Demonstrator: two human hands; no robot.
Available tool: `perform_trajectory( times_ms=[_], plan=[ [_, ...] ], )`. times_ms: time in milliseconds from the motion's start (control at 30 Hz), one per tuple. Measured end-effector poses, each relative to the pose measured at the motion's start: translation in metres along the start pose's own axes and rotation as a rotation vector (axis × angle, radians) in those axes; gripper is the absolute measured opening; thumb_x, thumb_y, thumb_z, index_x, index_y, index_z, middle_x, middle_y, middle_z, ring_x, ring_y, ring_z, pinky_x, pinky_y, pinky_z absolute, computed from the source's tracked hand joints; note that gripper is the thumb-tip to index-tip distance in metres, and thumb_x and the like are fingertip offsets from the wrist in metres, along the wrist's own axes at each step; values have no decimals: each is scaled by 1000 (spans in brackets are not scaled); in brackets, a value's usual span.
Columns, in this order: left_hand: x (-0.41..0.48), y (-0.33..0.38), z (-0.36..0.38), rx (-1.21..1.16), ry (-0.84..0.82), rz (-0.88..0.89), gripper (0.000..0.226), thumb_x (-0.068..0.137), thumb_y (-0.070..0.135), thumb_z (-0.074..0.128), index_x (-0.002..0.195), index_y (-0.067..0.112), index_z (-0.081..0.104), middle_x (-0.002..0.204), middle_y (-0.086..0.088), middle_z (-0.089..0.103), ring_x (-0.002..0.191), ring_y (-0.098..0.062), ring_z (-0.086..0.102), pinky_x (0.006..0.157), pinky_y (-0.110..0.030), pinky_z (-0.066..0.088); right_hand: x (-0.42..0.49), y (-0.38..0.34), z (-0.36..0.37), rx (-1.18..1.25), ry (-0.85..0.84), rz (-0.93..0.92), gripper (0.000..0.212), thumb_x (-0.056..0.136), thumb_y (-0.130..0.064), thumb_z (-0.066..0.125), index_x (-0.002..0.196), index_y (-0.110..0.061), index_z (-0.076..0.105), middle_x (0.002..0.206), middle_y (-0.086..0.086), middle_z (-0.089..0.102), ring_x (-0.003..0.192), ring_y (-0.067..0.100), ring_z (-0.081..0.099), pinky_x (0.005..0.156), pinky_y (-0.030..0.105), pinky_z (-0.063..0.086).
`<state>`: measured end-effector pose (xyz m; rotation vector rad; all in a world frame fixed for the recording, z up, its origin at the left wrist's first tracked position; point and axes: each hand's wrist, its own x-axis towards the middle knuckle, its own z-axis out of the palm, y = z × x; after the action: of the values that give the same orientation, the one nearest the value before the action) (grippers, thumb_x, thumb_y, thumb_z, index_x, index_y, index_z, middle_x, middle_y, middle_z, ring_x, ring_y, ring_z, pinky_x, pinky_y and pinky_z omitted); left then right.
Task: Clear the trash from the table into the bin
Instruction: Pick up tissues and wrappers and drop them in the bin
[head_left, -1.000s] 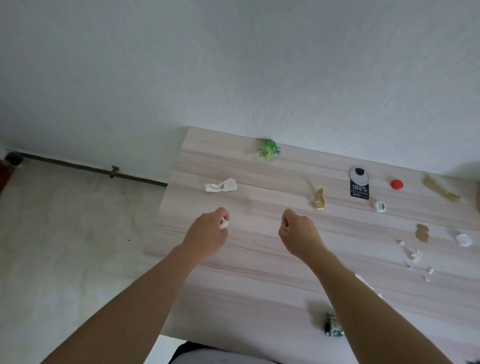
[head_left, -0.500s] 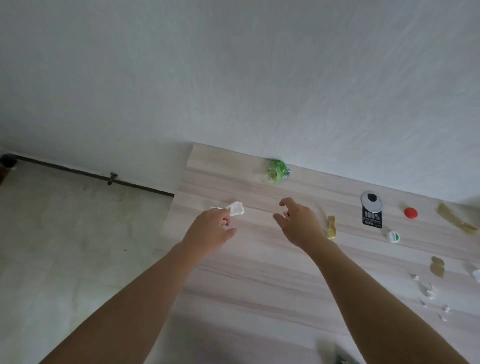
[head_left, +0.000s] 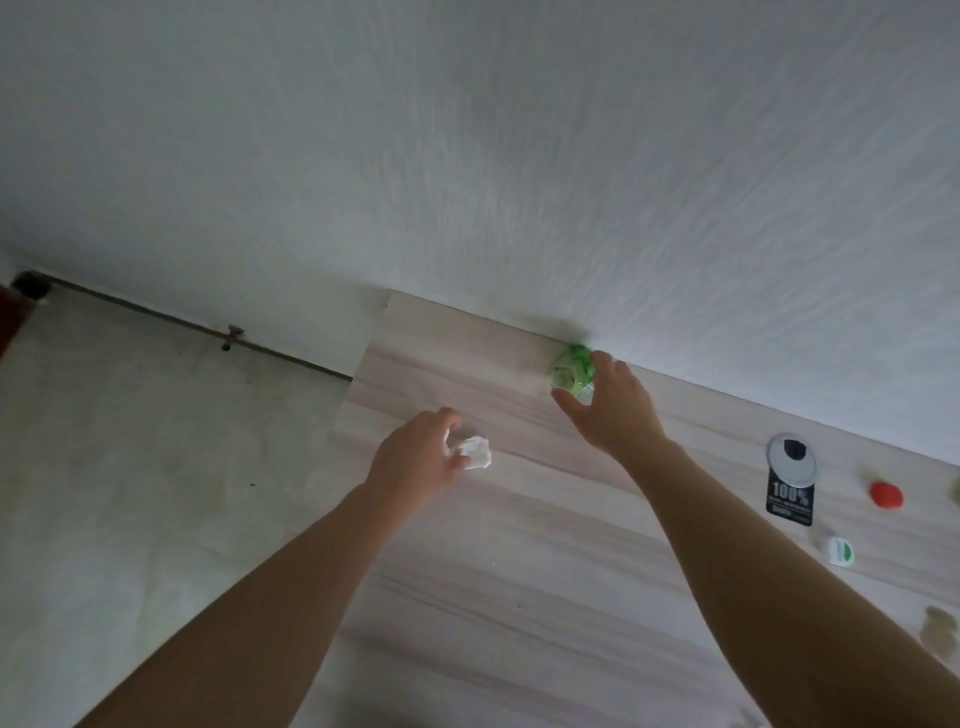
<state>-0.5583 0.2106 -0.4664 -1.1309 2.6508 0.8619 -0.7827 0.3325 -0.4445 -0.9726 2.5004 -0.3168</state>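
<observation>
**Counter trash: two pieces in hand, bin unseen**

- Counter (head_left: 519, 597): pale wood grain, its far edge against the wall. The frame cuts off its right side.
- Right hand (head_left: 618, 410): at 1 o'clock of the left hand. Its grip is grasping the crumpled green wrapper (head_left: 571, 370) at the wall edge, thumb on the near side and fingers over the top, probably to trap a light wad. The wrapper is blurred.
- Left hand (head_left: 415, 467): its grip is pinching the white paper wad (head_left: 477, 453), probably so both pieces go in one trip.
- Black tag (head_left: 790, 486): at 3 o'clock of the left hand. The small print is unreadable.
- Tan scrap (head_left: 940, 629): at 5 o'clock of the tag, partly cropped.
- Red cap (head_left: 887, 494): at 3 o'clock of the tag.
- Green-white cap (head_left: 840, 552): at 5 o'clock of the tag.
- Bin: not visible.
</observation>
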Motion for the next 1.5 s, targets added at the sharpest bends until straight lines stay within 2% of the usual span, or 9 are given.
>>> perform_trajectory(
  times_ms=[267,467,567,900,1000,1100,1233,1400,1500],
  plan=[
    [6,-7,18,42,4,50,35,72,45,73,92,24,55,93,4,47,81,-22,58,63,-27,39,22,3,16,-53,-55,29,77,82,-58,62,143,-23,31,121,17,50,110,35,52,91,42,45],
    [7,-7,24,2,2,90,19,79,34,68,81,19,56,91,-3,51,76,-29,57,59,-29,36,18,2,29,-47,-33,-20,57,83,-52,64,129,-24,45,112,14,49,97,33,54,83,40,48],
    [6,-5,24,-23,48,100,31,82,27,67,69,22,39,83,-6,48,65,-34,53,54,-32,33,15,1,31,-42,-18,-33,44,85,-47,63,117,-19,53,103,13,51,89,32,55,77,38,49],
    [-10,-8,17,-135,74,136,30,67,-4,54,75,21,40,86,8,38,71,-21,44,60,-29,30,-13,-10,25,18,-39,25,12,87,-21,53,87,-9,52,85,8,50,72,26,51,61,30,37],
    [-18,-6,10,-146,77,141,26,67,-5,53,83,16,49,88,4,47,78,-26,52,63,-35,42,-25,-14,18,48,-7,3,9,85,-16,54,82,-9,50,80,6,52,67,23,49,53,28,31],
    [-25,-1,-2,-164,61,121,28,73,-3,52,93,16,55,93,-1,58,82,-25,56,69,-35,46,-41,-22,8,86,1,-15,6,85,-15,53,90,-12,50,84,5,56,70,22,52,58,30,39],
    [-37,4,-22,-148,102,170,25,80,0,53,95,18,60,91,-2,60,81,-22,56,68,-28,39,-68,-36,-8,109,39,-76,26,87,-15,53,113,-16,52,94,2,56,78,22,54,66,31,40],
    [-59,10,-52,-103,158,242,4,89,18,58,89,20,55,83,0,53,76,-21,53,66,-30,38,-106,-56,-29,100,76,-42,27,87,-18,54,113,-15,52,89,1,60,75,20,56,64,32,47],
    [-75,13,-70,-105,179,291,14,89,28,60,82,19,52,79,-1,50,73,-19,48,65,-32,38,-134,-70,-43,129,109,4,33,87,-19,55,119,-17,48,82,-2,57,72,18,58,57,29,46]
  ],
)
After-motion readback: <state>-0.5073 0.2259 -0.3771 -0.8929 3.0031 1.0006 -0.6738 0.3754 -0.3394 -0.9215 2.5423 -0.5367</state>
